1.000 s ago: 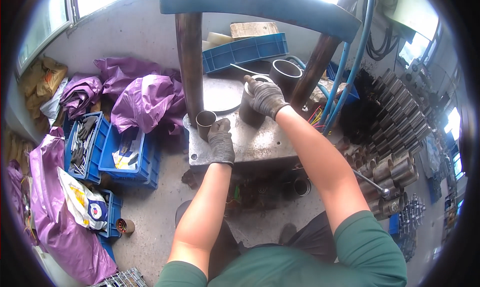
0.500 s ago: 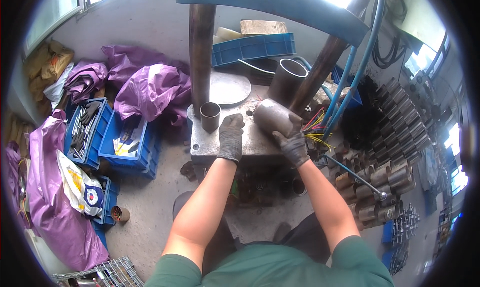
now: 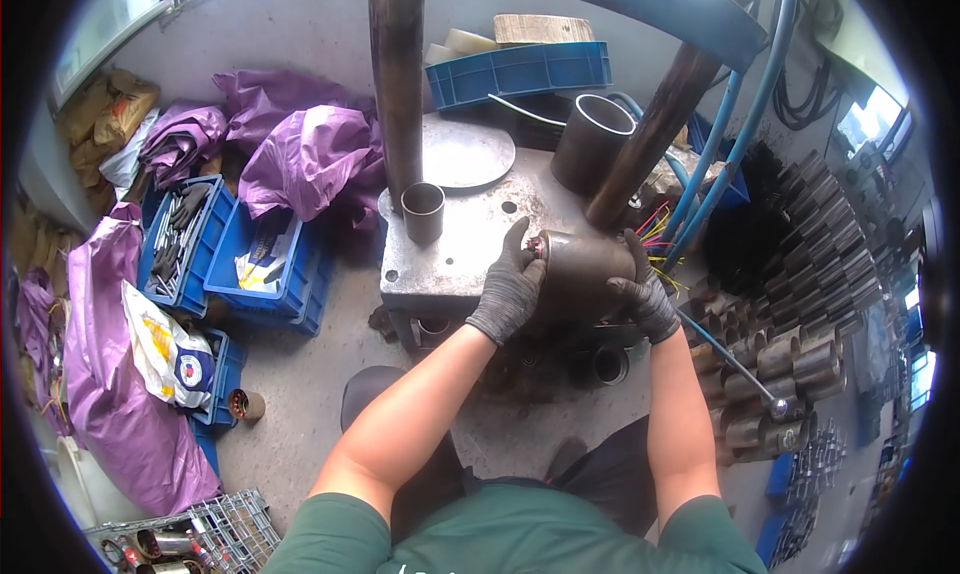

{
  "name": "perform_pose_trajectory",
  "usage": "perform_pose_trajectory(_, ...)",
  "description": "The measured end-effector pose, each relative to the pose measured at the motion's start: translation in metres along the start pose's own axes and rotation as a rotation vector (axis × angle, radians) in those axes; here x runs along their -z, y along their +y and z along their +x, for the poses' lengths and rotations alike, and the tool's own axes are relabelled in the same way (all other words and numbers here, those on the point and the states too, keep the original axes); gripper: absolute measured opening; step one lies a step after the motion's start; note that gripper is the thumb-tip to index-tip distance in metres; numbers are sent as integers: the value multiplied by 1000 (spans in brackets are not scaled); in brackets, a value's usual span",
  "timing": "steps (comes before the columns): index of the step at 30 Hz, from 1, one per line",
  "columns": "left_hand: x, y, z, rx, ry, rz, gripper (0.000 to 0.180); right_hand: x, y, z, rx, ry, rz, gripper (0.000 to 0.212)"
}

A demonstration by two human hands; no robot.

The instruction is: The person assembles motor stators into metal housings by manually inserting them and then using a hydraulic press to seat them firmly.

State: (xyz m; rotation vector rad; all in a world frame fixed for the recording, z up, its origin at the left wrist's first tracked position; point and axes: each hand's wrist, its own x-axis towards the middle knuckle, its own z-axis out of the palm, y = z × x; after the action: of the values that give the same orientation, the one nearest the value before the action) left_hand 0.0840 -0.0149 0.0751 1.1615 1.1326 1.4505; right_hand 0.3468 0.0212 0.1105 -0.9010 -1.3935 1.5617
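Note:
A thick metal cylinder (image 3: 585, 274) lies on its side between my hands, at the front right edge of the steel press table (image 3: 470, 264). My left hand (image 3: 511, 286), in a grey glove, closes on its left end, with the thumb and fingers round the rim. Something small and reddish shows at that end, too small to make out. The right end is gripped by my gloved right hand (image 3: 648, 292). A smaller upright metal tube (image 3: 423, 214) stands on the table to the left, and a wider upright tube (image 3: 593, 146) stands behind the cylinder.
Two steel columns (image 3: 398, 94) rise from the table under a blue crossbeam (image 3: 570, 2). Blue hoses (image 3: 705, 159) and coloured wires hang at the right. Stacked metal tubes (image 3: 815, 244) fill the right side. Blue crates (image 3: 262, 274) and purple sacking (image 3: 120, 374) lie left.
My left hand has moved right from over the table onto the cylinder's left end. The cylinder has come nearer to me and turned more level, still in my right hand.

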Motion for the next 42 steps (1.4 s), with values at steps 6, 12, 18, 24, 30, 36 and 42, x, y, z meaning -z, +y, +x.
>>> perform_pose_trajectory(6, 24, 5, 10, 154, 213, -313, 58, 6, 15, -4, 45, 190, -89, 98)
perform_pose_trajectory(12, 84, 33, -5, -8, 206, 460, 47, 7, 13, 4, -27, 164, 263, 81)
perform_pose_trajectory(18, 100, 45, -17, -258, 254, 1083, 42, 18, 29, 20, 28, 141, 588, 67)
perform_pose_trajectory(24, 91, 48, -17, -284, 186, 1419, 37, 10, 37, 30, 104, 242, 557, 57)
perform_pose_trajectory(30, 22, 44, -32, -733, 180, 1009, 44, -27, 36, 30, 3, 392, 464, 49)
perform_pose_trajectory(36, -45, 11, -30, -839, -42, 920, 60, -55, 35, 4, 0, 396, 509, 36)
perform_pose_trajectory(42, -51, 12, -34, -799, -11, 910, 56, -27, 26, -31, -145, 647, 572, 46)
